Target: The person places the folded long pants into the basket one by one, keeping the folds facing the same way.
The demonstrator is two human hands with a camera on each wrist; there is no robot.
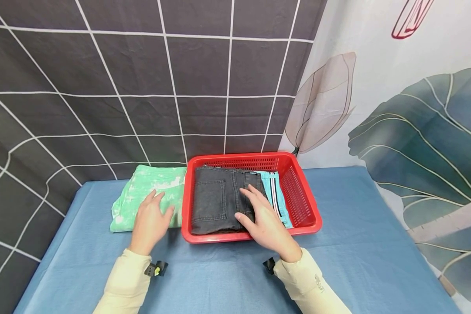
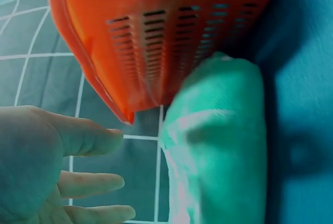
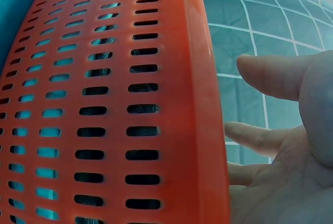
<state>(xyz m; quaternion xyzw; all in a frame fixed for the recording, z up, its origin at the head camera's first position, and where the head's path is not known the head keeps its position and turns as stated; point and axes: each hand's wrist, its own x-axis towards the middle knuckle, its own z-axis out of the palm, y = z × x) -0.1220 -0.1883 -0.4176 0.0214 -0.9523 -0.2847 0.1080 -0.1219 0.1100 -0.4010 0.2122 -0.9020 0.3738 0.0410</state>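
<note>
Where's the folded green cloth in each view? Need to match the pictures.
Head: left of centre, beside the red basket, with the left hand in front of part of the green cloth.
Left wrist: right of centre, lower part of the picture, running off the bottom edge.
Right wrist: not in it.
Shared landmark: the red basket, centre in head, top in left wrist, filling the left side in right wrist.

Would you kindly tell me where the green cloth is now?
In the head view, the green cloth lies on the blue cover, just left of the red basket, partly behind the left hand.
</note>
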